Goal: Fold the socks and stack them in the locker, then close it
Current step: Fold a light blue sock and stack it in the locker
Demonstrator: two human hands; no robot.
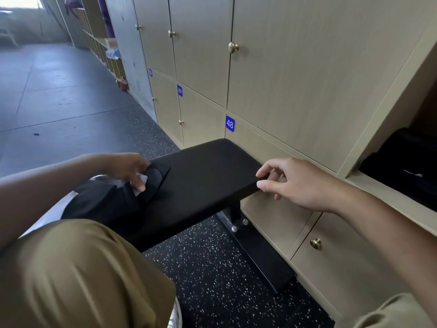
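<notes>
A dark fabric sock (151,181) on the black padded bench (201,176) is pinched by the left hand (127,168). The right hand (290,183) is held spread, empty. Blue door labels (229,123) are read "48", "49".

arms (369,223): bare | trousers (78,275): olive-khaki, creased | sleeve (397,313): khaki

locker labels (229,124) read 48, 49.

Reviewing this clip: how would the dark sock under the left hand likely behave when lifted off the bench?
Probably floppy: the sock lies creased and flattened on the bench under the left hand. Likely light, since fingertips alone pin it. It seems unlikely to roll or slide.
</notes>
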